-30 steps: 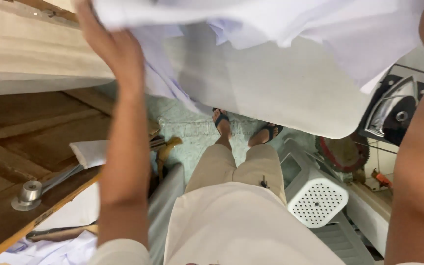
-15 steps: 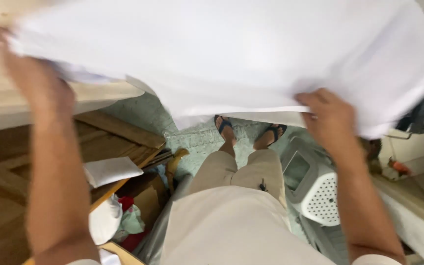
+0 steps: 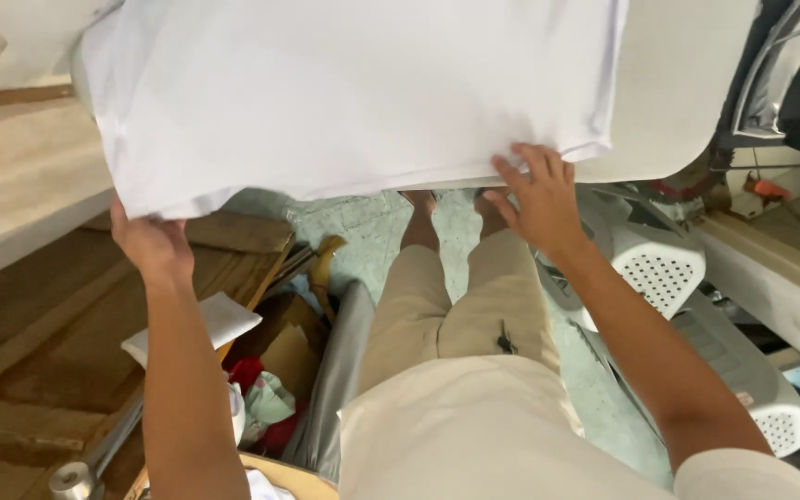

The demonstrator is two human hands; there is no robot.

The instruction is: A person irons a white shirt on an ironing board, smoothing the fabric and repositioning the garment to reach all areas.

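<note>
A white cloth [image 3: 344, 93] lies spread over a pale padded board [image 3: 678, 83] in front of me. My left hand [image 3: 152, 243] grips the cloth's near left corner from below. My right hand [image 3: 537, 196] rests with spread fingers on the cloth's near right edge, pressing it against the board. My legs in beige trousers [image 3: 460, 306] stand under the board.
A wooden bench [image 3: 39, 333] with a folded white paper [image 3: 201, 324] is at the left. A metal tool [image 3: 76, 477] lies at its near end. White perforated plastic crates [image 3: 668, 268] sit at the right, beside a pale ledge [image 3: 780, 278]. A dark machine [image 3: 793, 74] stands top right.
The cloth has come down from mid-air and now lies flat on the board. My right hand has moved onto its near edge, and my left hand has dropped to its corner.
</note>
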